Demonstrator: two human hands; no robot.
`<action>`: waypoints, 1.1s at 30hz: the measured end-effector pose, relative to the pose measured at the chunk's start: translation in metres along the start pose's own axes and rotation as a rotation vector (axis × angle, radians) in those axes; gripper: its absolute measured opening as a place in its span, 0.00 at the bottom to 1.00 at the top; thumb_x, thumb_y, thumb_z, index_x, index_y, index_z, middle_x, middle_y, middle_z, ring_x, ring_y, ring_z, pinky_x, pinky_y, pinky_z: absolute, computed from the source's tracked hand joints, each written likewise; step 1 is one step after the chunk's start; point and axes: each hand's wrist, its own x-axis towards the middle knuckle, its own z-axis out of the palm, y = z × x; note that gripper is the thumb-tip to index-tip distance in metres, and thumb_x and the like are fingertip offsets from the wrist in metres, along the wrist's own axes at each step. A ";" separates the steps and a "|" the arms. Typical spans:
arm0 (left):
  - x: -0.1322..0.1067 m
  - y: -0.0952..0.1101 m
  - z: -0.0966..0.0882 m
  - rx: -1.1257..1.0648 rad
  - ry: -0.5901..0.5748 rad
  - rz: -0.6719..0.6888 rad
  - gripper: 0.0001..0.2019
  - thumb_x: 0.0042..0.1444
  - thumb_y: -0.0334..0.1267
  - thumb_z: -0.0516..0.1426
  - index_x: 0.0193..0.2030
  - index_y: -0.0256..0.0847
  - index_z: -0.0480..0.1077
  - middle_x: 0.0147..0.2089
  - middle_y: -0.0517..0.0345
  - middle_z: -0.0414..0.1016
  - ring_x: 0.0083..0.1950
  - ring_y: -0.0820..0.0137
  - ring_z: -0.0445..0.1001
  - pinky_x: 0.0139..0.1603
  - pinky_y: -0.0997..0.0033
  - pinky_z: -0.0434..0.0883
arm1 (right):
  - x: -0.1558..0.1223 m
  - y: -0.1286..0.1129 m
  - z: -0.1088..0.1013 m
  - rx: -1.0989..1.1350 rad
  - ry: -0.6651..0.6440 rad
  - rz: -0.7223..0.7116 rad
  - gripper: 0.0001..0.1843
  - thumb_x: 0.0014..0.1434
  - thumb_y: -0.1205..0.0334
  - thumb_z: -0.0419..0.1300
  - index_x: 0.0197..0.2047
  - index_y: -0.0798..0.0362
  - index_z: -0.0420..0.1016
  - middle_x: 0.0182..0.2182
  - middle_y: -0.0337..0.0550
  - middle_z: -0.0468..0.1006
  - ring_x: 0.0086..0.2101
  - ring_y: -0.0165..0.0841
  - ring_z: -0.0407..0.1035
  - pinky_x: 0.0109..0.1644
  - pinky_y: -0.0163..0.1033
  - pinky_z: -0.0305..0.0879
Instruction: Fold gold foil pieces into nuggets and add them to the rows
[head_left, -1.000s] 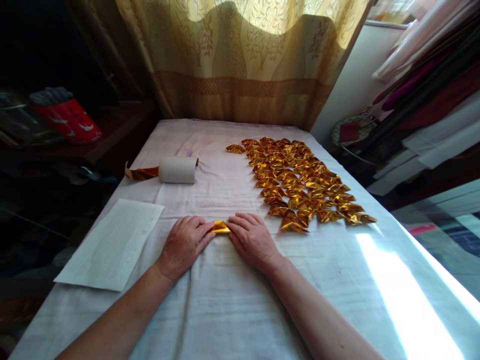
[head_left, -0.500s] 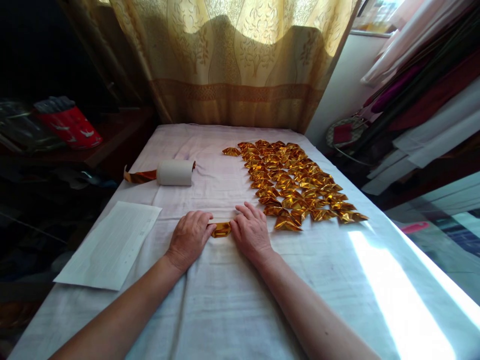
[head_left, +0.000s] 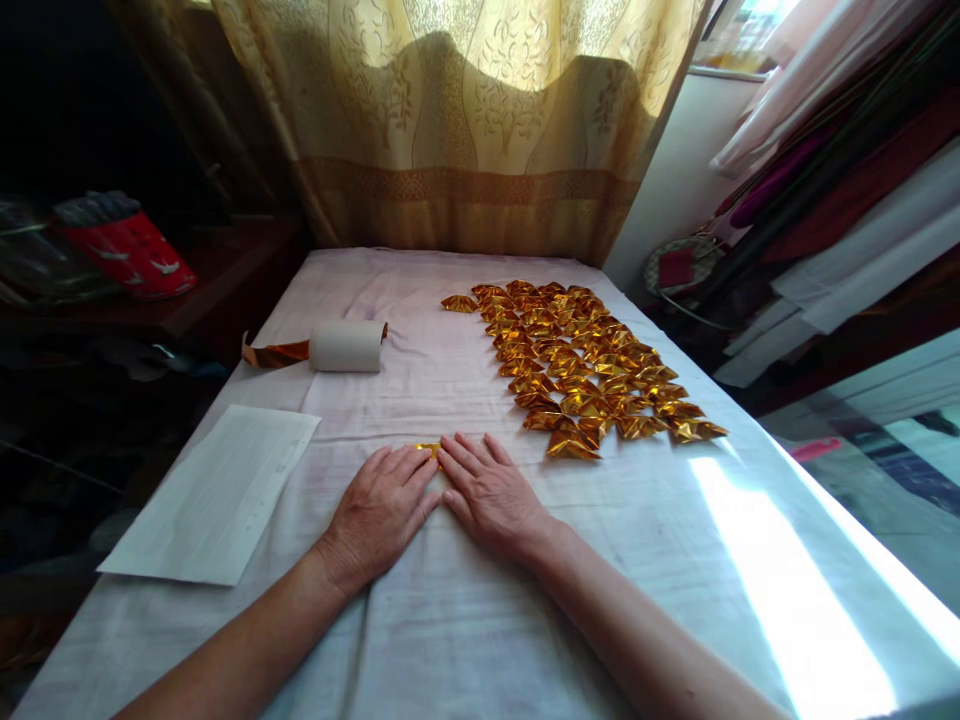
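Note:
A small folded piece of gold foil paper (head_left: 427,449) lies on the cloth, mostly covered by my fingers. My left hand (head_left: 381,505) rests flat over its left part, fingers stretched out. From the other side my right hand (head_left: 487,490) lies flat with spread fingers, its fingertips on the right end of the foil. Both thumbs point inward below the piece, close together. To the right, several folded gold foil ingots (head_left: 574,400) stand in rows.
A white cardboard roll (head_left: 346,346) with a gold strip trailing out lies at the back left. Nearer, a printed sheet of paper (head_left: 214,495) lies flat. A red container (head_left: 139,255) stands on the side furniture. A curtain (head_left: 450,180) hangs behind the cloth-covered surface (head_left: 420,630).
Both hands have gone from gripping the foil piece at its ends to lying flat over it, closer together. Less of the foil shows. The view has shifted slightly.

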 end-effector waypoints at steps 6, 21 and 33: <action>0.000 -0.004 -0.004 -0.019 -0.012 0.022 0.16 0.65 0.38 0.51 0.57 0.42 0.71 0.57 0.49 0.76 0.58 0.60 0.73 0.62 0.52 0.63 | -0.020 0.010 -0.009 -0.044 -0.099 0.133 0.30 0.70 0.49 0.48 0.71 0.53 0.55 0.69 0.46 0.54 0.68 0.42 0.48 0.72 0.57 0.39; 0.005 -0.004 -0.009 0.105 -0.032 0.081 0.19 0.66 0.42 0.50 0.58 0.37 0.70 0.56 0.46 0.76 0.56 0.58 0.72 0.60 0.54 0.62 | -0.013 0.000 -0.006 -0.005 -0.113 0.067 0.32 0.70 0.46 0.45 0.71 0.53 0.52 0.70 0.46 0.51 0.69 0.40 0.45 0.72 0.57 0.39; 0.011 0.004 0.001 0.050 -0.044 -0.003 0.20 0.66 0.44 0.49 0.61 0.41 0.68 0.61 0.51 0.74 0.63 0.59 0.68 0.67 0.52 0.54 | -0.015 0.003 -0.009 0.046 -0.147 0.089 0.36 0.69 0.43 0.46 0.72 0.54 0.50 0.70 0.47 0.49 0.70 0.42 0.43 0.72 0.58 0.37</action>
